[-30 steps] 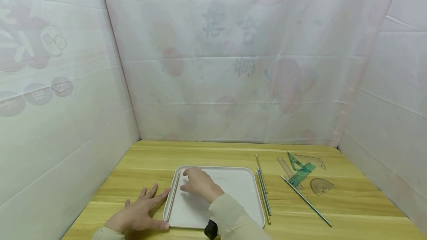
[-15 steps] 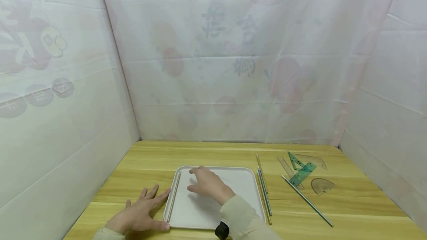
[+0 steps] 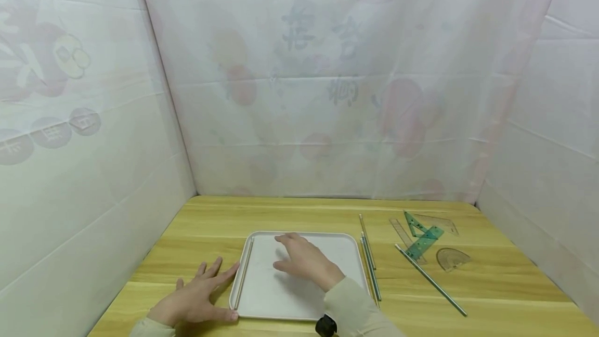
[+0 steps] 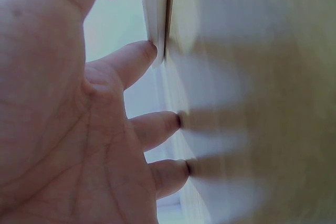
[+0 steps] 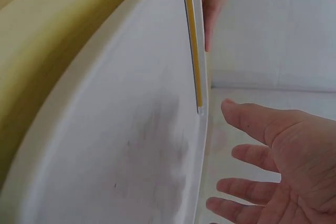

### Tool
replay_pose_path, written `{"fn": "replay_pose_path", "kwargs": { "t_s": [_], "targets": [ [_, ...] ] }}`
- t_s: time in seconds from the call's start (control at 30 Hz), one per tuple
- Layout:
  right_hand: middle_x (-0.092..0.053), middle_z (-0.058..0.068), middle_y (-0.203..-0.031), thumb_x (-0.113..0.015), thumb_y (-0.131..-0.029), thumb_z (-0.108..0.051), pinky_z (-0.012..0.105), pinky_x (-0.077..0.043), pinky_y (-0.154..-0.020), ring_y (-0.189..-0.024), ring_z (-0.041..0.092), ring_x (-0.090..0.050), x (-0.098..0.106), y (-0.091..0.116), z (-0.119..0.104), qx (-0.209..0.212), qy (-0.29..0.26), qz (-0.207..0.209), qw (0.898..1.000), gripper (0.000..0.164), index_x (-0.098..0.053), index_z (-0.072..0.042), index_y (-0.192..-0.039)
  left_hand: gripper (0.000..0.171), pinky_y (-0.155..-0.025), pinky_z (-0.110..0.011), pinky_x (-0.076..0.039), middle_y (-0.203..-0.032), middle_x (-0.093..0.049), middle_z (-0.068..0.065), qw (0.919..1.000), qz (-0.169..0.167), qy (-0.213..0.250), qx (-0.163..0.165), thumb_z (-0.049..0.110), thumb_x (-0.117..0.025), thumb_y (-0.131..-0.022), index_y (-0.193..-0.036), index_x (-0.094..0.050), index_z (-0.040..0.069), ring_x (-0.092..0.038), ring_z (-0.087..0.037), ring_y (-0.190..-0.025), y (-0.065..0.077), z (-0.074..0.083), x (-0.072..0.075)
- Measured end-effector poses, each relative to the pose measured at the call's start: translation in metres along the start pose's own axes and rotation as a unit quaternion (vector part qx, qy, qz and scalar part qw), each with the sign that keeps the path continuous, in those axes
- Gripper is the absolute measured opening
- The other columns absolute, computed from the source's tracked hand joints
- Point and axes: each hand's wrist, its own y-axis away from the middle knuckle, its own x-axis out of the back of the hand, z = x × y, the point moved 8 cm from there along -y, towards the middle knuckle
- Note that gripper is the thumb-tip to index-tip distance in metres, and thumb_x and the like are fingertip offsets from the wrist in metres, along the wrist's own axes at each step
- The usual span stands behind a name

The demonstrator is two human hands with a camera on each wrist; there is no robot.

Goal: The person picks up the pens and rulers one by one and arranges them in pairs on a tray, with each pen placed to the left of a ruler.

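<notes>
A white rectangular tray [image 3: 318, 300] lies on the wooden table, and one gold pencil [image 3: 245, 274] rests in it along the left rim. My left hand [image 3: 196, 295] is spread beside the tray, its thumb and index finger touching the left edge. In the left wrist view the fingertips [image 4: 168, 124] of that hand press on the tabletop. Over the middle of the tray hovers my right hand [image 3: 306, 261], fingers apart and holding nothing. The right wrist view shows its loose fingers [image 5: 247, 187] and the yellow-looking pencil [image 5: 193, 45] by the rim.
Several gold and green pencils [image 3: 371, 269] lie along the tray's right side. Farther right are a green pencil [image 3: 430, 280], a green ruler [image 3: 425, 243], a green set square [image 3: 414, 225], a clear protractor [image 3: 452, 259] and a clear set square [image 3: 442, 223]. Fabric walls [image 3: 327, 118] enclose the table.
My right hand has moved rightward across the tray, away from the gold pencil at the left rim. The left hand and the pencil stay in place.
</notes>
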Motion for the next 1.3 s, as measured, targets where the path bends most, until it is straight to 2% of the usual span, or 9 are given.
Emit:
{"fn": "replay_pose_path", "kwargs": {
  "t_s": [0.27, 0.63, 0.87, 1.13, 1.3],
  "targets": [
    [-0.047, 0.026, -0.164, -0.080, -0.098, -0.033, 0.065, -0.044, -0.120, -0.149, 0.048, -0.051, 0.007, 0.010, 0.010, 0.006, -0.004, -0.003, 1.000, 0.067, -0.057, -0.007, -0.155, 0.108, -0.095, -0.103, -0.008, -0.175, -0.021, -0.033, 1.0000, -0.002, 0.004, -0.004, 0.063, -0.087, -0.082, -0.169, -0.036, 0.026, -0.015, -0.077, -0.151, 0.001, 0.000, 0.000],
    [-0.045, 0.026, -0.167, -0.080, -0.098, -0.033, 0.064, -0.041, -0.123, -0.153, 0.047, -0.046, 0.017, 0.020, 0.030, 0.001, -0.001, -0.005, 1.000, 0.067, -0.057, -0.007, -0.155, 0.109, -0.094, -0.104, -0.005, -0.175, -0.019, -0.033, 0.9999, -0.011, 0.012, -0.006, 0.064, -0.086, -0.081, -0.169, -0.034, 0.027, -0.011, -0.077, -0.151, 0.000, -0.002, -0.003],
    [-0.044, 0.026, -0.167, -0.080, -0.098, -0.034, 0.067, -0.039, -0.123, -0.152, 0.050, -0.046, 0.023, 0.028, 0.039, -0.002, 0.003, 0.000, 1.000, 0.067, -0.057, -0.008, -0.155, 0.109, -0.093, -0.104, -0.006, -0.175, -0.018, -0.033, 0.9998, -0.011, 0.012, -0.008, 0.065, -0.085, -0.082, -0.170, -0.033, 0.027, -0.012, -0.077, -0.151, 0.000, -0.002, -0.002],
    [-0.039, 0.024, -0.170, -0.080, -0.098, -0.040, 0.071, -0.029, -0.127, -0.157, 0.048, -0.039, 0.034, 0.038, 0.052, -0.019, 0.013, -0.001, 1.000, 0.075, -0.050, -0.015, -0.162, 0.109, -0.092, -0.104, -0.006, -0.175, -0.019, -0.033, 0.9998, -0.010, 0.013, -0.008, 0.067, -0.084, -0.082, -0.170, -0.033, 0.028, -0.012, -0.077, -0.151, 0.001, -0.004, -0.003],
    [-0.031, 0.024, -0.175, -0.077, -0.100, -0.043, 0.073, -0.021, -0.129, -0.161, 0.052, -0.028, 0.040, 0.045, 0.062, -0.035, 0.003, -0.002, 0.999, 0.078, -0.043, -0.019, -0.166, 0.109, -0.092, -0.104, -0.005, -0.175, -0.018, -0.033, 0.9998, -0.013, 0.011, -0.007, 0.067, -0.084, -0.082, -0.170, -0.032, 0.028, -0.011, -0.077, -0.151, -0.001, -0.005, -0.005]
  ]
}}
